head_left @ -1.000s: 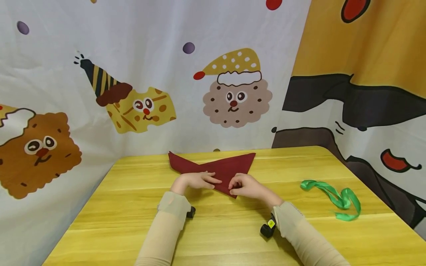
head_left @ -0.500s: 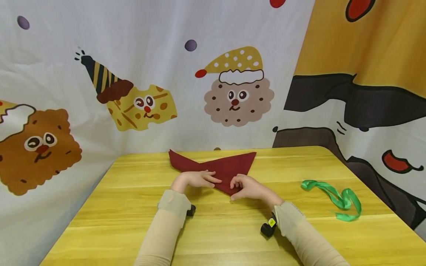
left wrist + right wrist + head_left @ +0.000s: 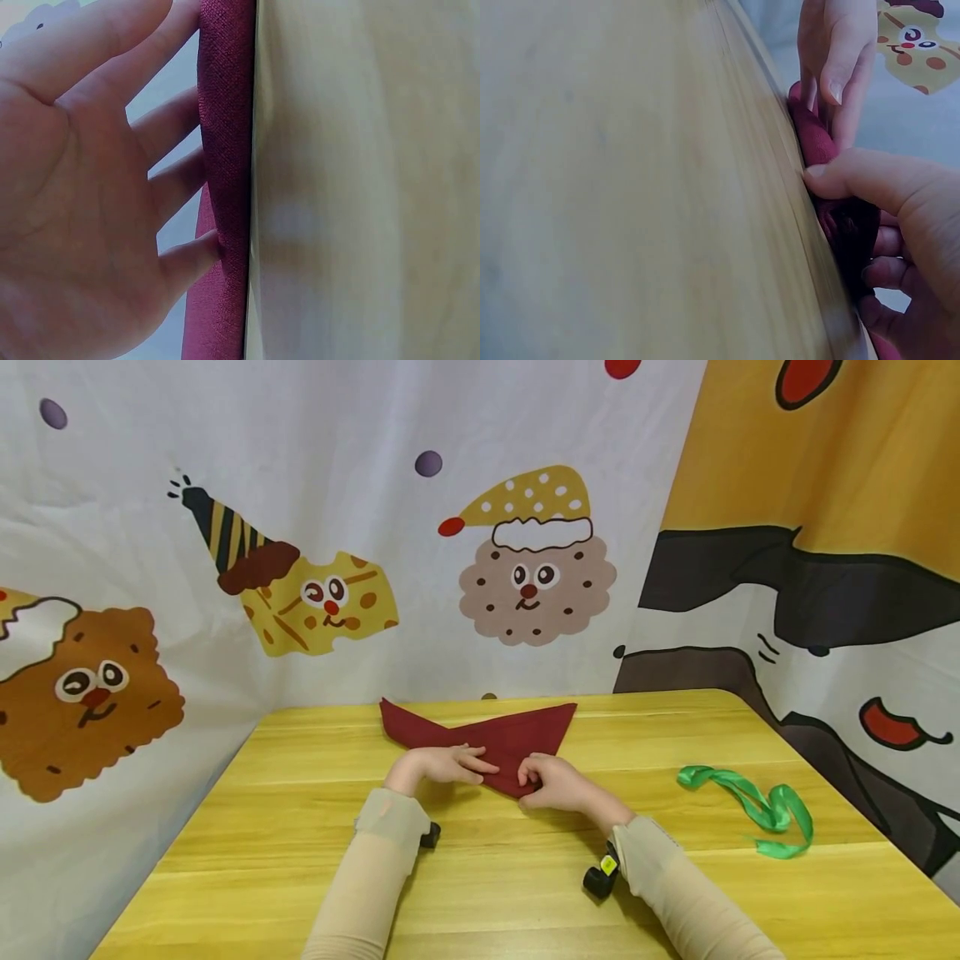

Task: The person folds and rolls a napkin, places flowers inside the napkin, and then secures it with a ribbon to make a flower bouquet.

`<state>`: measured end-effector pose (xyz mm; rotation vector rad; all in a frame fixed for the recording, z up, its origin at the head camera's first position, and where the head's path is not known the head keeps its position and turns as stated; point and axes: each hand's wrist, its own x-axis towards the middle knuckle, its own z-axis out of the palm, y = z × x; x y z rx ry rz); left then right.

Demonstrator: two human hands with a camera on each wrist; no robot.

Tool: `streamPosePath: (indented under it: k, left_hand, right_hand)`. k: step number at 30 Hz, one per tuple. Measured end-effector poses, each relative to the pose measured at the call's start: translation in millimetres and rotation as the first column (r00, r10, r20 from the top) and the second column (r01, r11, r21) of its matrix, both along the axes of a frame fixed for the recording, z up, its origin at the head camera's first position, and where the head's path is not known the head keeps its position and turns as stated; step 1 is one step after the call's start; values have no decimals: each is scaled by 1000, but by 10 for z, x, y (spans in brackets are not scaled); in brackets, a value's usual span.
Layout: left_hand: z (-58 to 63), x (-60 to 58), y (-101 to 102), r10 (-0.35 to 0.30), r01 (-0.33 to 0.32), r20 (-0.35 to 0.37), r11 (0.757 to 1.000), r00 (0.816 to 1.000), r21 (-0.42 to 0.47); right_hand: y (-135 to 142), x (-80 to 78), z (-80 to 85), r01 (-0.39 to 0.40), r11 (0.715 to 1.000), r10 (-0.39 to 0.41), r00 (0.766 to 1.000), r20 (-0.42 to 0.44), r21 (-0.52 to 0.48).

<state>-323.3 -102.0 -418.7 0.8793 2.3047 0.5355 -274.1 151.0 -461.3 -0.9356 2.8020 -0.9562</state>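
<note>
A dark red cloth napkin (image 3: 510,739), folded to a pointed shape, lies on the yellow wooden table (image 3: 300,860) near its far edge. My left hand (image 3: 450,766) rests flat on the napkin's left part, its straight fingers (image 3: 176,180) pressing the cloth (image 3: 225,150). Just to the right, my right hand (image 3: 551,781) curls over the napkin's near tip; thumb and fingers (image 3: 840,176) pinch a fold of the red cloth (image 3: 847,225). The two hands sit close together.
A green ribbon (image 3: 757,806) lies loose on the table's right side. Cartoon-print fabric (image 3: 337,593) hangs behind and at both sides of the table. Small black wrist cameras (image 3: 600,877) sit under both sleeves.
My right hand has curled tighter over the napkin's near tip and gathered it; the left hand stays flat in place. The ribbon has not moved.
</note>
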Motion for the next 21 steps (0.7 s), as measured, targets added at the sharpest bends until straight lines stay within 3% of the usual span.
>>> streamPosePath:
  k: [5,9,16,21]
  left_hand:
    - [-6,-1,1,1,-1,-7,1000,1000,-3]
    - [8,6,17,-3,3,-14,1000,1000,-4]
    - [58,34,39,-12,12,-15,1000,1000,-9]
    - [105,56,50,-14,14,-8,1000,1000,1]
  right_hand:
    - [-11,7,-8,10,1000,-10,1000,-20,-20]
    - [-9,16,-8,28,999,-28,1000,15,-40]
    - [23,4,-19,28,992,-14,994,110,-123]
    - [64,-21,-18,26,979,20,974,224,-203]
